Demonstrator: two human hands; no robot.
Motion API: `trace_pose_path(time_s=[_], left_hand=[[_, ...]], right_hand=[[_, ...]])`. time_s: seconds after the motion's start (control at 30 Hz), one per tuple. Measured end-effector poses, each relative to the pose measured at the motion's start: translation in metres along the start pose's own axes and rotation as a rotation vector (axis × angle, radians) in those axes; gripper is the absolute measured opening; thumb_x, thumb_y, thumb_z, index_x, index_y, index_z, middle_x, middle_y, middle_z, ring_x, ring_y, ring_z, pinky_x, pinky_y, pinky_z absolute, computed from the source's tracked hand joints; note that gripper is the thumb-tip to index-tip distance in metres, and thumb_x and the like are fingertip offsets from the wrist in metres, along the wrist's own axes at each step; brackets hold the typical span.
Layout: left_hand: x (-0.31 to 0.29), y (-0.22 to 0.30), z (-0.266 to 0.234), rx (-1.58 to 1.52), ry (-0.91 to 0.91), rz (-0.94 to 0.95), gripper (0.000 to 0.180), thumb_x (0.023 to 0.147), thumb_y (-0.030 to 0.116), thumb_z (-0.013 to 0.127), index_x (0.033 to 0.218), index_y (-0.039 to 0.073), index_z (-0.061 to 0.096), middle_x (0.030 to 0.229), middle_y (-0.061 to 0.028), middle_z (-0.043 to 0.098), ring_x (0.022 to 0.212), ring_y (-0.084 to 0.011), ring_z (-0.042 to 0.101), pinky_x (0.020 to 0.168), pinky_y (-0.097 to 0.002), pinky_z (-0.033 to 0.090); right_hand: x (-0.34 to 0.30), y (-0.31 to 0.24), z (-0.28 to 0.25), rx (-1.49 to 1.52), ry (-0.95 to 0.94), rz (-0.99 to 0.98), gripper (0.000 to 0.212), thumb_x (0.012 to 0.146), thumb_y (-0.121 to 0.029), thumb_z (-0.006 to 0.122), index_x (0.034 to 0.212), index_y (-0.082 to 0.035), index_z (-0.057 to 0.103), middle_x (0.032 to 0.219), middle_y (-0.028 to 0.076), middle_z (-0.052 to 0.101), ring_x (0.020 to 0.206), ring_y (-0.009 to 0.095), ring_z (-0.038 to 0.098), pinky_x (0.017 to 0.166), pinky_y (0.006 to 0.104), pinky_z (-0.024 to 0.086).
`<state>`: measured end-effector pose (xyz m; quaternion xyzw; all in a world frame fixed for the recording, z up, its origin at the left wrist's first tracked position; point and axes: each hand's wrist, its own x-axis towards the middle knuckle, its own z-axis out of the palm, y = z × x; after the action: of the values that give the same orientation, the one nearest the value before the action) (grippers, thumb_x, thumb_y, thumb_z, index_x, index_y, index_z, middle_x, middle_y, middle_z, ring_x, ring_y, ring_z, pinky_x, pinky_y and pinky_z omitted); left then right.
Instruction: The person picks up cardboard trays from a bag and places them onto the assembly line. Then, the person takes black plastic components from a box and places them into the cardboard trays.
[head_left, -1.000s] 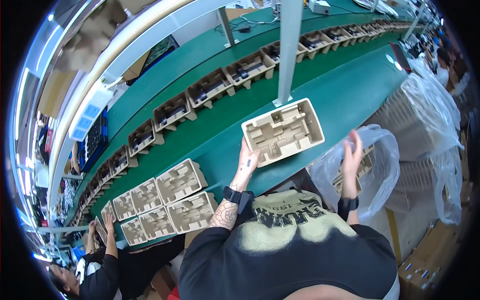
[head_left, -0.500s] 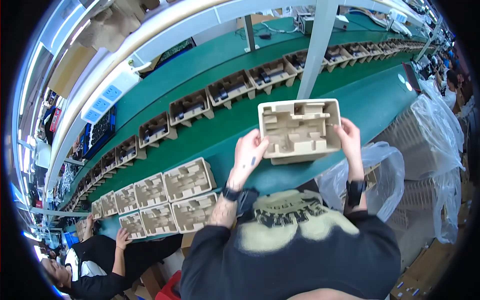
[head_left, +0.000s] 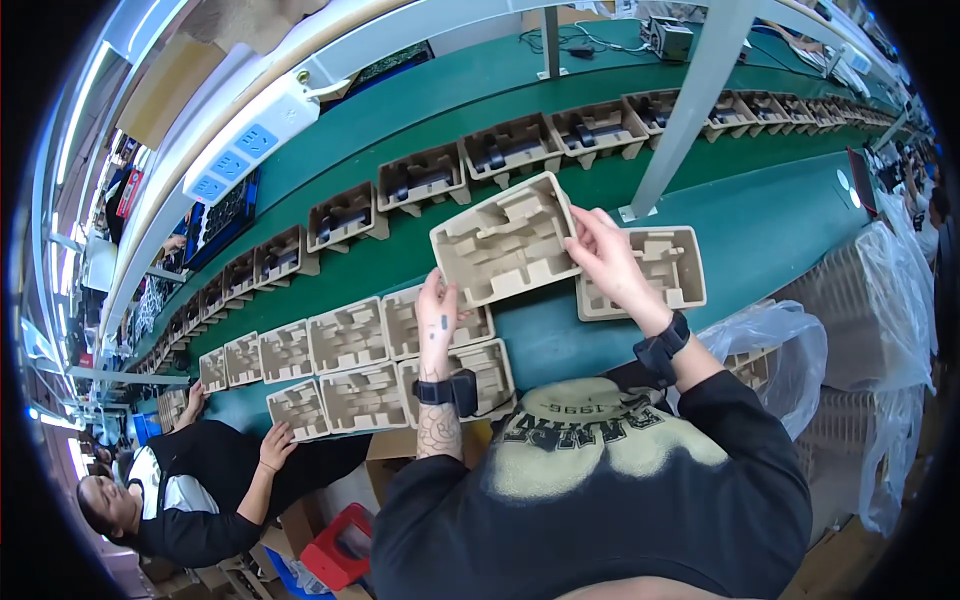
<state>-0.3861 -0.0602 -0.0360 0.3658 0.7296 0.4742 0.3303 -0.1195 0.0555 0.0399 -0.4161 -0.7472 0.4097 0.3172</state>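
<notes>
Between my two hands I hold a beige molded pulp tray (head_left: 505, 245), tilted with its right side raised. My left hand (head_left: 438, 305) grips its lower left corner. At the right edge, my right hand (head_left: 607, 255) pinches the wall. Below and to the right lies another pulp tray (head_left: 690, 270) on the green work table, partly behind my right hand and forearm. Two rows of like trays (head_left: 347, 335) stand to my left, and the held tray overlaps the nearest of the far row.
Past the table runs a line of trays (head_left: 420, 178) holding dark parts on a green belt. A grey metal post (head_left: 690, 120) rises between me and it. A clear plastic bag (head_left: 800, 345) sits at my right. On my left, a co-worker's hand (head_left: 277, 445) touches a tray.
I have lifted the held tray off the spot on the right and moved it left, tilting it. The tray beneath now shows. My view has shifted a little.
</notes>
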Motion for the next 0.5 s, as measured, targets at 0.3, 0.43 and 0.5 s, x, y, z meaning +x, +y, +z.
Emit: trace_pose_path(time_s=[0.3,0.43,0.5], left_hand=[[0.010,0.020,-0.030,-0.261,0.264,0.059,0.034,0.093,0.010,0.052,0.125,0.002,0.045,0.087,-0.0098,0.062,0.055,-0.0149,0.060,0.043,-0.0241,0.051],[-0.003,0.025,0.004,-0.037,0.081,0.054,0.030,0.092,0.007,0.052,0.121,0.000,0.047,0.069,-0.0090,0.057,0.055,-0.0150,0.061,0.045,-0.0286,0.052],[-0.008,0.023,0.036,0.061,-0.021,0.040,0.031,0.090,0.007,0.053,0.119,-0.002,0.047,0.069,-0.0117,0.059,0.057,-0.0196,0.063,0.046,-0.0322,0.052]], right_hand=[[-0.044,0.088,-0.069,-0.781,0.489,0.234,0.051,0.080,-0.022,0.067,0.124,-0.001,0.052,0.118,0.024,0.053,0.105,0.035,0.055,0.087,0.0398,0.046],[-0.114,0.167,-0.124,-0.273,0.324,0.725,0.036,0.079,-0.013,0.062,0.111,0.003,0.059,0.101,0.025,0.062,0.092,0.037,0.061,0.080,0.0412,0.048],[-0.130,0.169,-0.147,-0.329,0.654,0.497,0.028,0.078,-0.012,0.063,0.100,0.004,0.063,0.086,0.023,0.065,0.083,0.036,0.063,0.075,0.0401,0.049]])
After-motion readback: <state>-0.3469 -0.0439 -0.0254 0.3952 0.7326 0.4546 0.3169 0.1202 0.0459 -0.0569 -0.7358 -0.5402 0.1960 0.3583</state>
